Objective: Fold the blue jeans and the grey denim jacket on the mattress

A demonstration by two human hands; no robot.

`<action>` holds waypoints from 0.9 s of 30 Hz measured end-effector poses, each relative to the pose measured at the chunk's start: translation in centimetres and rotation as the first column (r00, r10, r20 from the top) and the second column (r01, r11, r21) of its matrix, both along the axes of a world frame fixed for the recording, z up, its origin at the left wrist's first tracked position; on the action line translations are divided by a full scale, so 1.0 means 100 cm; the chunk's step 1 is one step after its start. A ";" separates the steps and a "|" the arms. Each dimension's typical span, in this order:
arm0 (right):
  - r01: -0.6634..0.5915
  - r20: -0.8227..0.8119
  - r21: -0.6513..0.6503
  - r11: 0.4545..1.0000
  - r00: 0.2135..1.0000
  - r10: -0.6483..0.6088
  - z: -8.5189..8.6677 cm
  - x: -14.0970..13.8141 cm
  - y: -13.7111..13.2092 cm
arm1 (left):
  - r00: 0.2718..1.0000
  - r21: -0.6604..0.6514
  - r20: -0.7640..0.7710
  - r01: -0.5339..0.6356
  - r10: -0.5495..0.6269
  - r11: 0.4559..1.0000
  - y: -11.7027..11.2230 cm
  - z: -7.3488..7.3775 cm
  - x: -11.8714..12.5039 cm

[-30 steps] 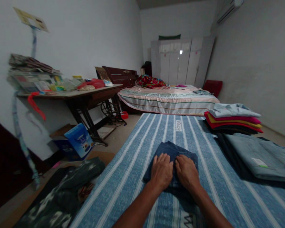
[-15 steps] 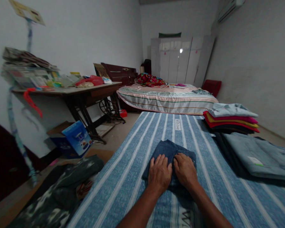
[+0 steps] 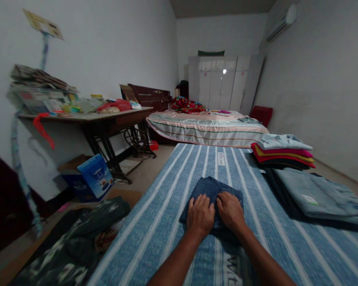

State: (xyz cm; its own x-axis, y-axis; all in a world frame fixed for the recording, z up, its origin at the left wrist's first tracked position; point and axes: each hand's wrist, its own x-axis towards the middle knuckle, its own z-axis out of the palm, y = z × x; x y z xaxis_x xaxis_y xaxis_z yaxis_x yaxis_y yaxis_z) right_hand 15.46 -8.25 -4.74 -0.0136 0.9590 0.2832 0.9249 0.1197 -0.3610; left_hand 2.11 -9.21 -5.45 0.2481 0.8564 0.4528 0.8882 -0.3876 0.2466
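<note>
A folded dark blue denim cloth (image 3: pixel 210 186) lies on the blue striped mattress (image 3: pixel 173 222) in front of me. My left hand (image 3: pixel 200 215) rests flat on its near left part, fingers stretched forward. My right hand (image 3: pixel 231 211) presses the near right part, fingers flat and pointing toward the left hand. Both hands lie side by side and almost touch. Neither hand grips anything.
On the right of the mattress sit a stack of folded coloured clothes (image 3: pixel 282 151) and folded grey-blue jeans (image 3: pixel 319 194). Dark clothes (image 3: pixel 77 242) and a blue box (image 3: pixel 97 176) are on the floor at left. A cluttered table (image 3: pixel 86 117), another bed (image 3: pixel 207 127) and wardrobes (image 3: pixel 223 83) stand beyond.
My hands stay pressed on the denim cloth, drawn slightly nearer to me. The camera view has shifted a little; nothing else has moved.
</note>
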 end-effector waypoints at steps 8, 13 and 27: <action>-0.004 0.004 0.019 1.000 1.000 0.004 -0.001 0.001 0.000 | 1.000 -0.044 0.012 0.005 -0.004 0.999 -0.001 0.004 0.001; -0.002 0.016 0.021 1.000 1.000 0.001 -0.002 0.001 0.000 | 1.000 -0.066 0.016 0.008 -0.006 0.998 -0.002 0.006 0.001; 0.006 0.009 0.040 0.999 1.000 -0.007 0.002 0.001 0.000 | 1.000 -0.013 0.009 0.005 -0.005 1.000 0.001 0.001 0.001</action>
